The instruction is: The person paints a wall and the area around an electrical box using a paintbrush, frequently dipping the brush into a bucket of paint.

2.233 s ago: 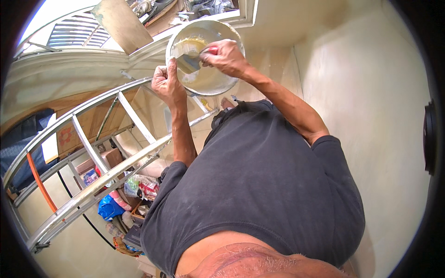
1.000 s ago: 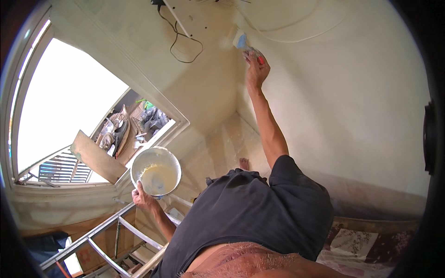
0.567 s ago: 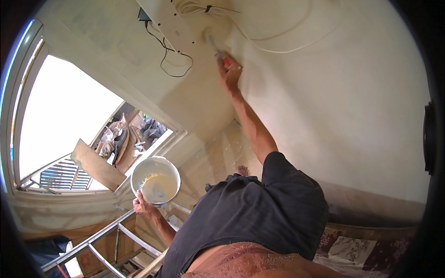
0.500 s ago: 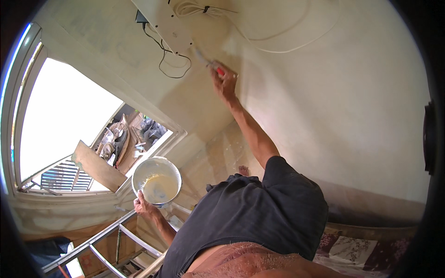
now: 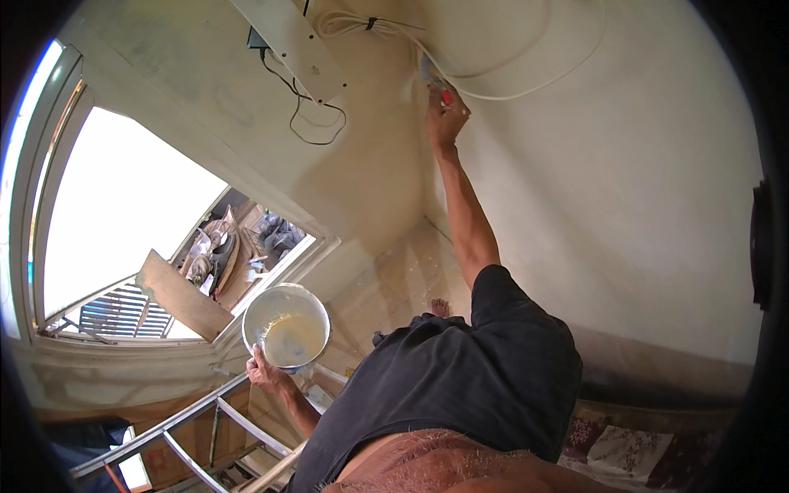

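In my left hand is the rim of a round bucket, its fingers closed on the edge. Cream-coloured liquid, like paint, covers part of the bottom, and splashes mark the inside wall. My right hand is stretched up to the wall corner, closed around a red-handled tool. This tool has a flat, pale grey-blue head, held against or very near the wall; whether it is a brush or a putty knife I cannot tell. Beside the head runs a loop of white cable.
A white board with a black adapter and dangling black cord is on the left wall. The open window has a loose plank across its sill. A metal ladder stands lower left, near patterned fabric lower right.
My right hand has moved right with the red-handled tool, from beside the white board to the corner near the cable. The bucket stays in my left hand, shifted slightly in view.
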Available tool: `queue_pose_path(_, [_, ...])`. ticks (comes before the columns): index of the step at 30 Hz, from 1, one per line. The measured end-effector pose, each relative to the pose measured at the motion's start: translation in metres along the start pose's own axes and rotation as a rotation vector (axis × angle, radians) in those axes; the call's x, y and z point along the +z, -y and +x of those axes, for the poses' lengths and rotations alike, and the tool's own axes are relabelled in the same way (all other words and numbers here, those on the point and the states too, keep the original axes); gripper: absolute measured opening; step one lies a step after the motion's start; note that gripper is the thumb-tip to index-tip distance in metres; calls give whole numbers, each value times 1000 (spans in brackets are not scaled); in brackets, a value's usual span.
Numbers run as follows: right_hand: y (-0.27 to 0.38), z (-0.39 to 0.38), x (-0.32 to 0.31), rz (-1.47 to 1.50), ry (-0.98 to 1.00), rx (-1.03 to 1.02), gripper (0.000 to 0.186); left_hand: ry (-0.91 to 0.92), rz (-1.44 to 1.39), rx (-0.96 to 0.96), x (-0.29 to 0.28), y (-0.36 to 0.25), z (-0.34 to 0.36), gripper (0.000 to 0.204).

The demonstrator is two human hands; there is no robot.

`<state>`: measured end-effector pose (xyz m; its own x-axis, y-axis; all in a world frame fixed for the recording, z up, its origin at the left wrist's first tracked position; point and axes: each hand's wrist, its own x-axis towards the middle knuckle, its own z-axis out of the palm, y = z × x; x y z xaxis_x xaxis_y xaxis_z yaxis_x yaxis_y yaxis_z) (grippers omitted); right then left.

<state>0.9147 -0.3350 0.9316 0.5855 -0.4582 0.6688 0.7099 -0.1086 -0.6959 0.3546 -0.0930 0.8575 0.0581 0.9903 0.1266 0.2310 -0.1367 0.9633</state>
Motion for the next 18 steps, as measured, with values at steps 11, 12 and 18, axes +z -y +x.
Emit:
queue_pose_path(11, [80, -102, 5, 349, 630, 132, 27, 51, 91, 49, -3, -12, 3, 38])
queue_pose_path(12, [89, -94, 0, 363, 619, 201, 26, 63, 84, 61, -6, -10, 4, 38])
queue_pose_path(18, [28, -28, 3, 233, 270, 153, 21, 67, 56, 52, -3, -18, 3, 41])
